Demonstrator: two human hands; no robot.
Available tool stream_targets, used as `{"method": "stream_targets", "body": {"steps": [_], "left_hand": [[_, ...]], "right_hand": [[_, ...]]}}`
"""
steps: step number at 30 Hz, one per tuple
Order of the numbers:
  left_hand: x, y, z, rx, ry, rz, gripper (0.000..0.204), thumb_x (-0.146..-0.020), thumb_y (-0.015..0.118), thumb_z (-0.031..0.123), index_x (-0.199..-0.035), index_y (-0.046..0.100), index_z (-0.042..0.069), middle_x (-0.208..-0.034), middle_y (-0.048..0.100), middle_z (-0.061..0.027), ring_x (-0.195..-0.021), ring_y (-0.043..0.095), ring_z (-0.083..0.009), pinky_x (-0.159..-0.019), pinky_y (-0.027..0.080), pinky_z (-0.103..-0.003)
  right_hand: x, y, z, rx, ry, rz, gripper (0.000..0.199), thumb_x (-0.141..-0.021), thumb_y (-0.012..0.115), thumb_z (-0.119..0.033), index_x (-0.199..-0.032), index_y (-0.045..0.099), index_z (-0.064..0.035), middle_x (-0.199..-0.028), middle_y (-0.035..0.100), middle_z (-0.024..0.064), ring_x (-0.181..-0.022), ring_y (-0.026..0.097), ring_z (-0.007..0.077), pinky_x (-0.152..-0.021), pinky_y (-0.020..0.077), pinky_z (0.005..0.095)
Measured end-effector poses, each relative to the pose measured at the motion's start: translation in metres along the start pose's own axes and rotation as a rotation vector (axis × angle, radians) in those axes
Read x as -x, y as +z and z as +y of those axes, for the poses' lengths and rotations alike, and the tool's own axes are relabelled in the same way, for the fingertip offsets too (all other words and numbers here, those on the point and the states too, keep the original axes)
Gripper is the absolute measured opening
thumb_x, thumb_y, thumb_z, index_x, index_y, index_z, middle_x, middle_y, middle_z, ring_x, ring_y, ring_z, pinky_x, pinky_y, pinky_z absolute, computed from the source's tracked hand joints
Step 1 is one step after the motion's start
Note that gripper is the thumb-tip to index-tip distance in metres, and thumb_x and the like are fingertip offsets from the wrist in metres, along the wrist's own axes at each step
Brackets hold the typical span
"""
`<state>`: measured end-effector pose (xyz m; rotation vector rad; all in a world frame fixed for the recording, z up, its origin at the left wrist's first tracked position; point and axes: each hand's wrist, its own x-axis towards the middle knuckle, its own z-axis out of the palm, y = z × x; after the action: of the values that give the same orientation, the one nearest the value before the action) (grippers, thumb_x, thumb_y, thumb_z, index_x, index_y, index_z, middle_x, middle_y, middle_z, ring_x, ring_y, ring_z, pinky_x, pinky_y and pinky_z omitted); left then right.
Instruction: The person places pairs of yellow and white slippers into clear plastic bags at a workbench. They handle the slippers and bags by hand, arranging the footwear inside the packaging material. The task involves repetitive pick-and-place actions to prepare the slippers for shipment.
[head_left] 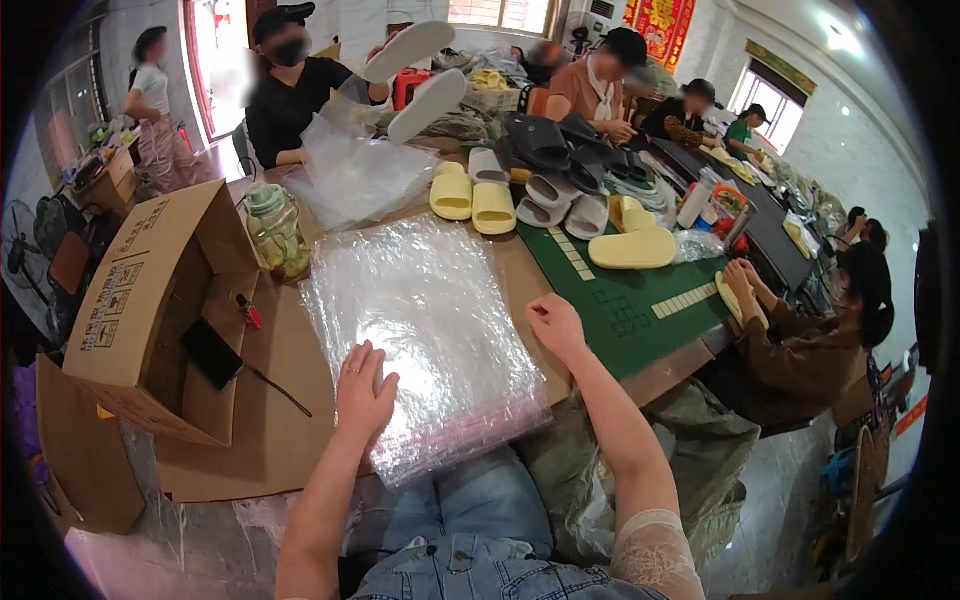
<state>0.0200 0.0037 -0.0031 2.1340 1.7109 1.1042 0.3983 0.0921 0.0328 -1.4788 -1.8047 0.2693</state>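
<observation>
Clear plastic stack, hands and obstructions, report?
Left hand open on clear plastic stack. Right hand curled, beside stack's right edge. Nothing else lying on top.

wearer's two hands (366, 396) (560, 325), one clear-bag stack (430, 310), one jar (280, 238), one phone (210, 353)

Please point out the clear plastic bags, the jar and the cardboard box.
Clear plastic bags (430, 310): head view, middle of top surface.
Jar (280, 240): head view, its side.
Cardboard box (160, 275): head view, its outer wall.
</observation>
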Motion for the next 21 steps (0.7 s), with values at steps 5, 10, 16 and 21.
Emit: {"method": "stream_targets", "body": {"steps": [5, 10, 16, 21], "left_hand": [[-0.001, -0.007, 0.013, -0.017, -0.039, -0.012, 0.046, -0.086, 0.070, 0.023, -0.126, 0.064, 0.002, -0.144, 0.054, -0.0225, -0.135, 0.046, -0.0438, -0.114, 0.037, -0.048], [-0.003, -0.013, 0.019, -0.040, -0.030, -0.064, 0.047, -0.088, 0.071, 0.023, -0.128, 0.061, 0.000, -0.146, 0.050, -0.0248, -0.138, 0.043, -0.0450, -0.114, 0.037, -0.050], [-0.011, -0.021, 0.026, -0.048, -0.074, -0.140, 0.048, -0.089, 0.071, 0.025, -0.130, 0.060, 0.001, -0.148, 0.048, -0.0235, -0.139, 0.043, -0.0438, -0.113, 0.038, -0.051], [-0.012, -0.023, 0.026, -0.031, -0.106, -0.168, 0.051, -0.087, 0.073, 0.026, -0.130, 0.061, 0.003, -0.149, 0.048, -0.0219, -0.138, 0.043, -0.0446, -0.113, 0.037, -0.053]], "right_hand": [[-0.070, 0.038, -0.005, 0.075, -0.056, 0.028, 0.019, -0.086, 0.070, -0.021, -0.099, 0.072, -0.0068, -0.102, 0.070, 0.0107, -0.100, 0.066, 0.0311, -0.087, 0.0522, 0.0421], [-0.148, 0.058, -0.009, 0.187, -0.101, 0.108, 0.031, -0.084, 0.072, -0.027, -0.110, 0.070, -0.0093, -0.110, 0.069, 0.0135, -0.106, 0.064, 0.0341, -0.092, 0.0502, 0.0448], [-0.241, 0.091, 0.023, 0.369, -0.170, 0.024, 0.059, -0.081, 0.075, -0.033, -0.133, 0.059, -0.0093, -0.136, 0.057, 0.0160, -0.126, 0.054, 0.0350, -0.103, 0.0441, 0.0477], [-0.293, 0.117, 0.042, 0.882, -0.246, -0.162, 0.082, -0.077, 0.080, -0.025, -0.149, 0.043, -0.0151, -0.153, 0.043, 0.0154, -0.141, 0.041, 0.0330, -0.108, 0.0413, 0.0490]]}}
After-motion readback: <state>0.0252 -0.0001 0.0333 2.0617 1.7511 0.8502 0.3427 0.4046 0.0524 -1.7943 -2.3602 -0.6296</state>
